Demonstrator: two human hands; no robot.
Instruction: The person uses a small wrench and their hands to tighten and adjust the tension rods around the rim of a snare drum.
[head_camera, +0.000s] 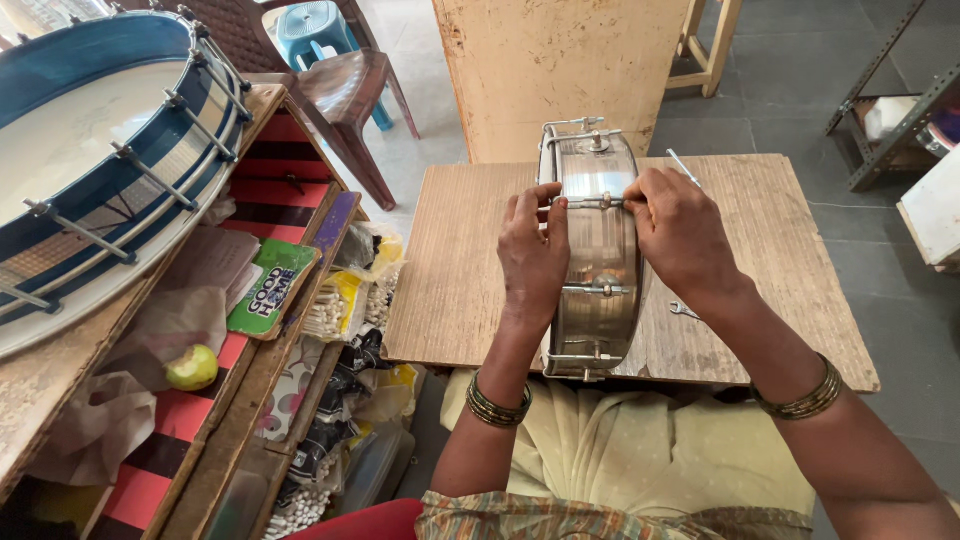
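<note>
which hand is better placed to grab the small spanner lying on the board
Probably the right hand. The spanner lies on the wooden board just below that wrist, on the right of the metal drum. The left hand sits on the drum's far side and would have to cross over.

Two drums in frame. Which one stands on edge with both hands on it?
The small metal drum shell on the wooden board: left hand and right hand pinch its top tension rod. The big blue drum at left lies tilted, untouched.

Both forearms reach forward, each with bangles at the wrist. The left hand (533, 250) is curled with its fingers pinched together. The right hand (680, 235) is curled too, its fingertips pinching, knuckles up.
</note>
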